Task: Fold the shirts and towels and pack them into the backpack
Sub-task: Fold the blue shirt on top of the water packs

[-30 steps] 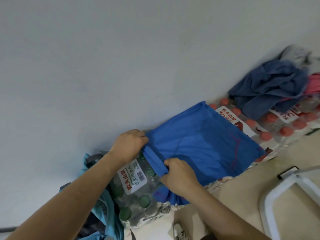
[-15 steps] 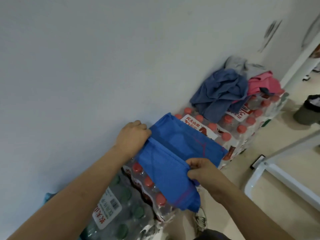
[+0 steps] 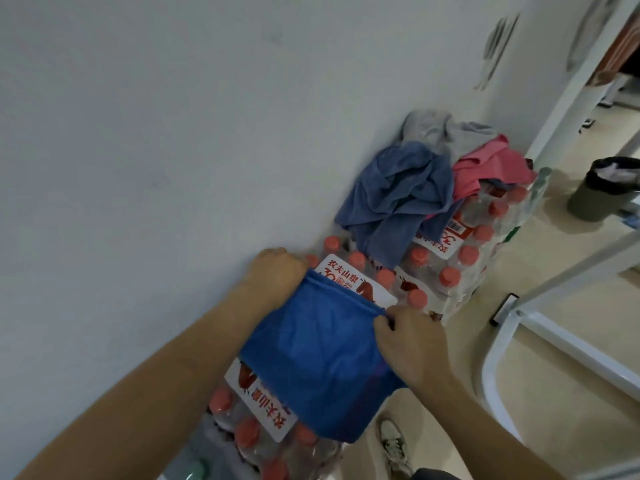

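Now, starting at the left, a plain wall (image 3: 138,168) runs along the far edge of a row of shrink-wrapped packs of bottled water (image 3: 436,289), which serve as the work surface. The left hand (image 3: 277,271) sits at the wall-side edge of the packs, fingers curled down and pinching the far left corner of a blue cloth (image 3: 322,358). The cloth lies folded across the tops of the bottles, and its near end droops over the front edge of the packs toward the floor. The right hand (image 3: 412,344) pinches the far right corner of the same folded edge between thumb and fingers.

The cloth looks thin, light and limp. It will probably sag wherever it is unsupported and slide on the plastic wrap. Two corners of one edge look like the best place to hold it, as both hands do, so the fold stays square.

Further right on the packs a loose heap waits unfolded: a dusty-blue towel (image 3: 398,195), a grey garment (image 3: 440,129) and a pink one (image 3: 491,168). Below, a shoe (image 3: 393,441) stands on the floor. A white metal frame (image 3: 519,341) and a dark bin (image 3: 606,188) stand at the right. The backpack is not in view.
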Action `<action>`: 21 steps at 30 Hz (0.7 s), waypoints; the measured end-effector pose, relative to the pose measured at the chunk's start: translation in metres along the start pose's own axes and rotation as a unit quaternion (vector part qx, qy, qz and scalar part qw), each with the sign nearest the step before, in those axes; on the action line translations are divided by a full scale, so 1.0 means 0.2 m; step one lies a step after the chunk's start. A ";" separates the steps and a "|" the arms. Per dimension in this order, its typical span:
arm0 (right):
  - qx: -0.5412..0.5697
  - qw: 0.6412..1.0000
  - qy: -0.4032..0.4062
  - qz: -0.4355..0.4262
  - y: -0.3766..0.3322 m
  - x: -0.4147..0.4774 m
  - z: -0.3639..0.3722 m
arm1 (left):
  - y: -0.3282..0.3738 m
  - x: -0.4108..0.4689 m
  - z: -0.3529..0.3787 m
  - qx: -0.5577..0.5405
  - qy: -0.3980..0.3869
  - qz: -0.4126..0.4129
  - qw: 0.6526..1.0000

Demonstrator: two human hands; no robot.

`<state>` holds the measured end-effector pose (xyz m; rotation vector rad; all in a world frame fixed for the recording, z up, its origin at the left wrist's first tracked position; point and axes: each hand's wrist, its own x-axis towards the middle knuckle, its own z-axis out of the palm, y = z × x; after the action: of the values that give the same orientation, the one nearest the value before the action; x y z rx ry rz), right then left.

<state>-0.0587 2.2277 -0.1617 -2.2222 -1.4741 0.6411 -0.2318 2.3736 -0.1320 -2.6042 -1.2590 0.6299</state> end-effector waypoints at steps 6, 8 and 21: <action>-0.084 0.993 0.049 -0.067 0.07 0.05 0.02 | 0.04 0.09 0.03 0.021 0.027 -0.004 0.999; -0.066 0.992 0.075 -0.071 0.10 0.06 0.02 | 0.05 0.11 0.02 0.022 0.027 -0.008 0.999; -0.126 0.990 -0.027 -0.058 0.11 0.12 0.01 | 0.06 0.10 0.06 -0.056 0.053 0.027 0.997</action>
<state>-0.0345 2.2423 -0.1791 -2.2971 -1.7835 0.5050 -0.2174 2.3810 -0.1526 -2.7309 -1.2294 0.4339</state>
